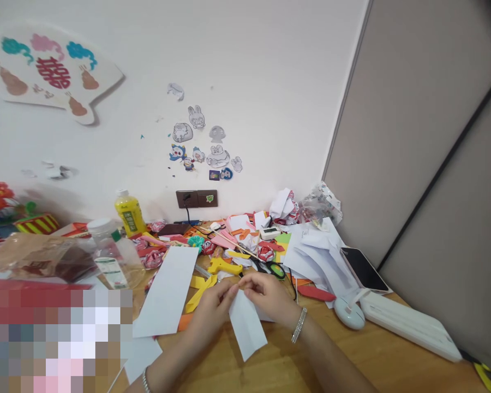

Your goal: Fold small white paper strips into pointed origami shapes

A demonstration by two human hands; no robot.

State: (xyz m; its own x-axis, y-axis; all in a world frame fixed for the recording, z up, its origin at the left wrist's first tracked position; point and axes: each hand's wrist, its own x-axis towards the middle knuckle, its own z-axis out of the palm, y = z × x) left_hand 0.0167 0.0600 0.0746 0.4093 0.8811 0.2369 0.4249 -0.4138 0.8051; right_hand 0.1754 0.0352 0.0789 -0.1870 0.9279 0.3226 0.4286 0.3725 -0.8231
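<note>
Both of my hands meet over a folded strip of white paper [247,327] near the middle of the wooden desk [352,355]. My left hand [213,308] pinches the strip's top left edge, fingers closed on it. My right hand [270,297], with a bracelet on its wrist, pinches the top right edge. The strip hangs down towards me between the two hands. A larger white sheet [167,292] lies flat just left of my left hand.
Scissors [270,267], a yellow glue gun [223,266], yellow paper strips and coloured scraps lie behind the hands. A yellow bottle [129,213] and a clear bottle [112,254] stand at left. A phone [364,268], white mouse [349,314] and white keyboard [409,325] lie at right.
</note>
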